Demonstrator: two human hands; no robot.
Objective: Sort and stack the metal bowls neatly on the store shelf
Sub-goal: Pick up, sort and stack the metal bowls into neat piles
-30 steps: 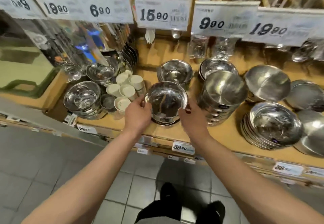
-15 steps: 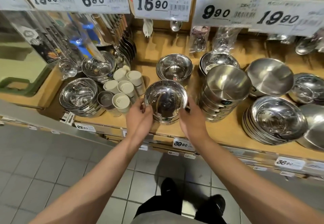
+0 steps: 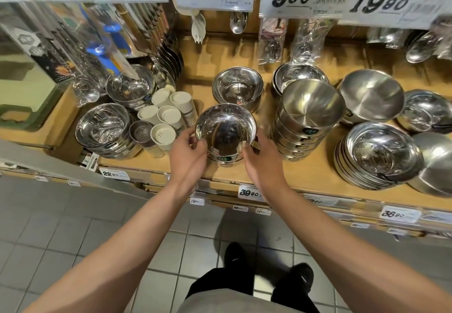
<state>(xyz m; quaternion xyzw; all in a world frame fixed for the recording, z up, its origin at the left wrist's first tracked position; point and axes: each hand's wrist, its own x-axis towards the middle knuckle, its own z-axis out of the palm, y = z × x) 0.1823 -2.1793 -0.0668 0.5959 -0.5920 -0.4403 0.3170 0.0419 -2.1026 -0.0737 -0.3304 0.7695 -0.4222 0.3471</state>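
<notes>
Fingers of the left hand (image 3: 187, 156) and right hand (image 3: 263, 163) curl around opposite sides of the shiny bowl (image 3: 226, 129), gripping its rim at frame centre. It sits atop a short stack (image 3: 225, 159) near the wooden shelf's (image 3: 305, 173) front edge, just left of taller stacked bowls (image 3: 305, 121).
</notes>
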